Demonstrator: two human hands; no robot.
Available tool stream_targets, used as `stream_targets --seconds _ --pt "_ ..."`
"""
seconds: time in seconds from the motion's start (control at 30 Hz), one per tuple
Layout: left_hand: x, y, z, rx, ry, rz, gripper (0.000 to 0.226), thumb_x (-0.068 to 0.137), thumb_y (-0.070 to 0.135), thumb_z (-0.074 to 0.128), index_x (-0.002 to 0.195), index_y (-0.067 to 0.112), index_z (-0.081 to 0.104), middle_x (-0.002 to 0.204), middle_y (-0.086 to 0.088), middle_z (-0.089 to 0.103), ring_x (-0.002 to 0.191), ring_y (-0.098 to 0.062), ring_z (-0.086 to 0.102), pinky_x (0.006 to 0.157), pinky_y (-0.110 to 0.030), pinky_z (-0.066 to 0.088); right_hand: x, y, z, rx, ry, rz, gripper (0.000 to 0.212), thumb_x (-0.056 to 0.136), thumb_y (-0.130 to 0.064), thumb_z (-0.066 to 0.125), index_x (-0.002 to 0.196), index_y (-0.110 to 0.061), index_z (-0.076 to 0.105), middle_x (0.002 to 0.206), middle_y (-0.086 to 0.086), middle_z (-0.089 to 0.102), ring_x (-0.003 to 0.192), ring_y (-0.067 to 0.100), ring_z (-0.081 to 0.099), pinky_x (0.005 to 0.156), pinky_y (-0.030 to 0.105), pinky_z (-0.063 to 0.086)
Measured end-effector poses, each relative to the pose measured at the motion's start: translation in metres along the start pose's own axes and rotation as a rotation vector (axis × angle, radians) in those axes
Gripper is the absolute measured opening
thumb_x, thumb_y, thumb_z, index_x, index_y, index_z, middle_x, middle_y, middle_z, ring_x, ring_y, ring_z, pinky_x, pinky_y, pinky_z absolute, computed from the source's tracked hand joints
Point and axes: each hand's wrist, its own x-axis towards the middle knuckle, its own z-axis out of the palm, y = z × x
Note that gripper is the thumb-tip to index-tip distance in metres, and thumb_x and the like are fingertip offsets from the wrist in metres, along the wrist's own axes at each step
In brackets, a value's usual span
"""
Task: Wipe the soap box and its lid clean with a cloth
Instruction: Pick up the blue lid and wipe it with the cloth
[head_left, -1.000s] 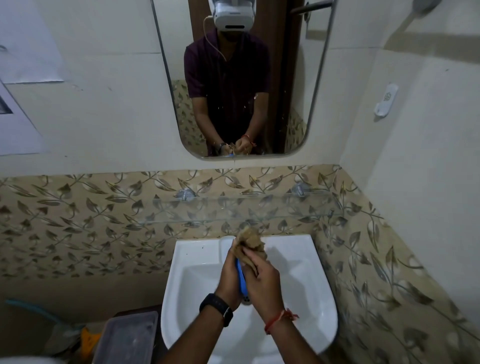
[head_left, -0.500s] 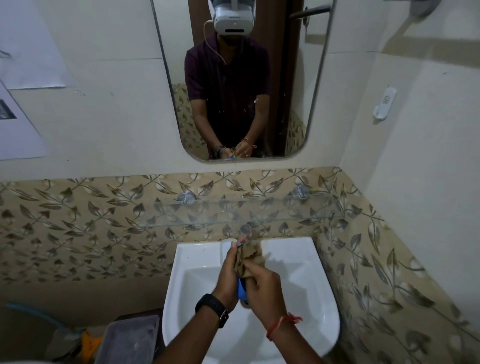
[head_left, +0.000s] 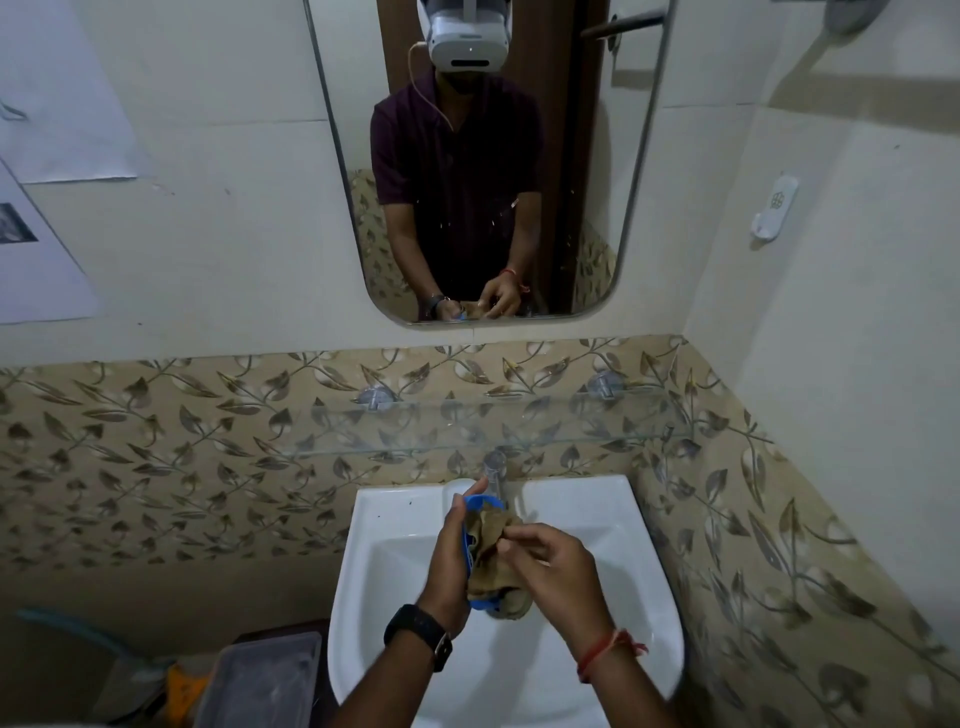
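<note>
Over the white sink, my left hand (head_left: 451, 556) grips a blue plastic soap box part (head_left: 477, 505), held on edge; I cannot tell whether it is the box or the lid. A crumpled brown cloth (head_left: 493, 551) fills its inner side and hangs out at the bottom. My right hand (head_left: 556, 571) pinches the cloth from the right with fingers bent. Only the blue rim shows at the top and bottom; the rest is hidden by the cloth and my left palm.
The white sink (head_left: 644, 597) has a tap (head_left: 494, 470) at its back. A glass shelf (head_left: 467, 426) runs above it, below a wall mirror (head_left: 483, 156). A grey plastic tub (head_left: 260, 680) stands at the lower left. A tiled wall closes the right side.
My hands have spread apart. The blue part has turned so more of its rim shows. The cloth dropped from above the part into its hollow.
</note>
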Motion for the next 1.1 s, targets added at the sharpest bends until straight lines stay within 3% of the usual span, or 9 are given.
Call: stream_targets --seconds 0.17,0.27,0.37,0.43,0.5,0.63,0.83,0.9,1.1 --pt "-0.002 -0.002 0.012 0.078 -0.005 0.032 0.043 0.101 0.050 0.038 0.134 0.035 0.062 0.125 -0.008 0.073 0.115 -0.026 0.069 0.095 -0.037 0.056 0.001 0.002 0.009 -0.248 0.024 -0.044 0.030 0.074 -0.025 0.079 0.102 -0.026 0.071 0.095 -0.010 0.065 0.081 -0.003 0.064 0.065 0.003 0.048" --pt "-0.003 -0.001 0.017 0.063 0.009 0.049 0.043 0.105 0.046 0.033 0.132 0.033 0.064 0.124 -0.009 0.072 0.116 -0.026 0.067 0.098 -0.038 0.054 0.001 -0.001 0.017 -0.244 0.034 -0.062 0.015 0.080 -0.018 0.071 0.094 -0.023 0.075 0.090 -0.003 0.071 0.079 0.004 0.068 0.071 0.014 0.058" --pt "-0.001 0.004 0.022 0.050 -0.006 0.053 0.044 0.106 0.046 0.030 0.129 0.033 0.066 0.113 -0.002 0.077 0.107 -0.018 0.072 0.085 -0.028 0.059 0.001 -0.009 0.023 -0.103 0.105 -0.073 0.016 0.083 -0.011 0.068 0.084 -0.025 0.076 0.077 -0.009 0.075 0.073 0.003 0.071 0.067 0.019 0.060" --pt "0.000 0.008 0.025 0.034 -0.020 0.056 0.044 0.107 0.043 0.029 0.127 0.033 0.067 0.109 0.002 0.079 0.103 -0.015 0.073 0.079 -0.025 0.059 0.004 -0.013 0.024 -0.057 0.137 -0.111 0.018 0.085 -0.011 0.068 0.092 -0.024 0.077 0.084 -0.008 0.076 0.078 0.002 0.071 0.073 0.021 0.060" --pt "0.001 0.014 0.025 0.033 -0.017 0.048 0.043 0.107 0.042 0.030 0.129 0.032 0.065 0.112 -0.002 0.077 0.104 -0.019 0.072 0.080 -0.027 0.059 0.005 -0.015 0.019 -0.065 0.102 -0.166 0.024 0.085 -0.011 0.068 0.104 -0.024 0.076 0.095 -0.005 0.073 0.086 0.003 0.070 0.079 0.022 0.060" --pt "0.005 0.023 0.020 0.023 -0.035 0.030 0.045 0.106 0.045 0.030 0.138 0.030 0.059 0.122 -0.009 0.071 0.102 -0.027 0.068 0.089 -0.038 0.059 0.003 -0.011 0.007 -0.214 -0.033 -0.319 0.026 0.083 -0.007 0.068 0.098 -0.025 0.076 0.092 -0.010 0.067 0.084 0.002 0.067 0.075 0.016 0.057" --pt "-0.001 0.010 0.030 -0.011 -0.067 0.009 0.048 0.107 0.044 0.029 0.142 0.023 0.054 0.130 -0.014 0.069 0.122 -0.032 0.064 0.110 -0.051 0.046 0.012 -0.026 0.014 -0.203 0.231 -0.334 0.023 0.084 -0.008 0.069 0.101 -0.022 0.076 0.088 -0.010 0.066 0.081 -0.001 0.064 0.076 0.008 0.052" --pt "0.001 0.012 0.027 -0.015 -0.067 0.018 0.050 0.106 0.045 0.028 0.140 0.021 0.055 0.130 -0.018 0.068 0.119 -0.032 0.065 0.109 -0.049 0.047 0.013 -0.029 0.013 -0.205 0.115 -0.391 0.026 0.085 -0.007 0.067 0.105 -0.022 0.075 0.096 -0.008 0.067 0.089 -0.001 0.064 0.082 0.010 0.052" --pt "0.015 0.033 0.006 0.072 -0.028 0.127 0.045 0.101 0.050 0.038 0.135 0.032 0.061 0.098 -0.005 0.074 0.074 -0.019 0.065 0.069 -0.033 0.058 0.010 -0.024 -0.008 -0.597 -0.383 -0.509 0.023 0.082 -0.005 0.055 0.086 -0.016 0.075 0.099 0.001 0.066 0.083 0.012 0.065 0.076 0.023 0.056"
